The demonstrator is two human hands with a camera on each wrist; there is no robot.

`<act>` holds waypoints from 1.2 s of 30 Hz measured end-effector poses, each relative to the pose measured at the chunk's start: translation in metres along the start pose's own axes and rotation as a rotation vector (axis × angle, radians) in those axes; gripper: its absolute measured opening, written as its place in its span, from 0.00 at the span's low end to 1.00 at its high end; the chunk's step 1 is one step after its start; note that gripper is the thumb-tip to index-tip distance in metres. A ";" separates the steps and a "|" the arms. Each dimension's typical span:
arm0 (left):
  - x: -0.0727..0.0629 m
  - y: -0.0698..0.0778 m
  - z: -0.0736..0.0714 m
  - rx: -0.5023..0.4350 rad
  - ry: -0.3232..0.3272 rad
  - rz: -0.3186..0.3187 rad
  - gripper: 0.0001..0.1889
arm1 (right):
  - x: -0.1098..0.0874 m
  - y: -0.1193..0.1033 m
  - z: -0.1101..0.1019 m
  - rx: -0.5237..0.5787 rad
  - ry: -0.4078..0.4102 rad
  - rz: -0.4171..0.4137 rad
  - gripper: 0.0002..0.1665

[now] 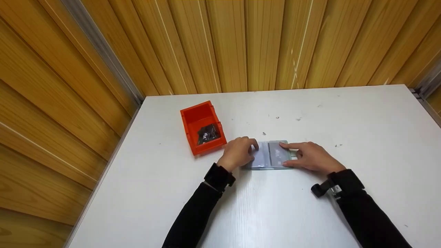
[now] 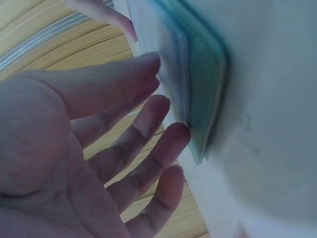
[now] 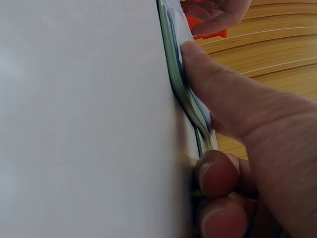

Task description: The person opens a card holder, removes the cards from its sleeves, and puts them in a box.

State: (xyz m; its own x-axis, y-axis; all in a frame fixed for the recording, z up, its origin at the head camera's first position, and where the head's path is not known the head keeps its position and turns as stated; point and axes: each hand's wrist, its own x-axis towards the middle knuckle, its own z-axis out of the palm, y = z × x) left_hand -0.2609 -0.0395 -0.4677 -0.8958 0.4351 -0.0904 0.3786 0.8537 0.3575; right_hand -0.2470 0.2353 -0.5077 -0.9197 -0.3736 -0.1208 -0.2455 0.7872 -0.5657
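Note:
An opened card holder (image 1: 263,163) with clear plastic sleeves lies on the table. In its right sleeve sits a grey card (image 1: 276,155) printed "Vip". My right hand (image 1: 311,156) grips the holder's right edge; in the right wrist view the thumb (image 3: 213,74) lies over the pages and other fingers curl by the edge. Over the left page is my left hand (image 1: 238,153), fingers loosely bent. The left wrist view shows its fingertips (image 2: 173,134) at the greenish sleeve edge, with nothing in the palm.
A red bin (image 1: 194,129) stands left of the holder, with several dark "Vip" cards (image 1: 208,133) in its near end. Wood-patterned panels (image 1: 227,44) rise behind the white table (image 1: 137,193). Small scuffs mark the tabletop.

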 end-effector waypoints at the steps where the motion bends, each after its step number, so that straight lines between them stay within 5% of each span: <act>1: 0.000 0.000 0.001 0.003 0.003 -0.001 0.15 | 0.000 0.000 0.000 -0.004 0.002 -0.007 0.46; 6: 0.000 -0.001 0.001 -0.001 -0.002 0.007 0.15 | 0.000 0.001 0.001 0.001 0.019 -0.035 0.41; 13: -0.001 -0.002 0.000 -0.021 -0.022 -0.002 0.15 | 0.002 -0.006 0.005 0.121 0.092 -0.169 0.10; 16: -0.001 -0.002 -0.001 -0.049 -0.025 -0.016 0.12 | 0.002 -0.008 0.006 0.153 0.071 -0.188 0.05; 21: 0.001 0.001 -0.004 -0.077 -0.011 -0.041 0.12 | 0.002 -0.013 0.005 0.141 0.050 -0.189 0.13; 28: 0.002 0.005 -0.004 -0.163 0.031 -0.112 0.32 | -0.001 -0.027 0.012 0.064 -0.015 -0.220 0.23; 36: 0.003 0.004 -0.001 -0.097 0.049 -0.133 0.09 | -0.001 -0.029 0.014 -0.054 0.027 -0.189 0.27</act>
State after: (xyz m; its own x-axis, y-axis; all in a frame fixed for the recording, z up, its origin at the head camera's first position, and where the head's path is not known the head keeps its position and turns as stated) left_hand -0.2622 -0.0348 -0.4653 -0.9478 0.3033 -0.0984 0.2334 0.8702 0.4339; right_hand -0.2349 0.2058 -0.5031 -0.8633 -0.5047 0.0063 -0.4303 0.7294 -0.5317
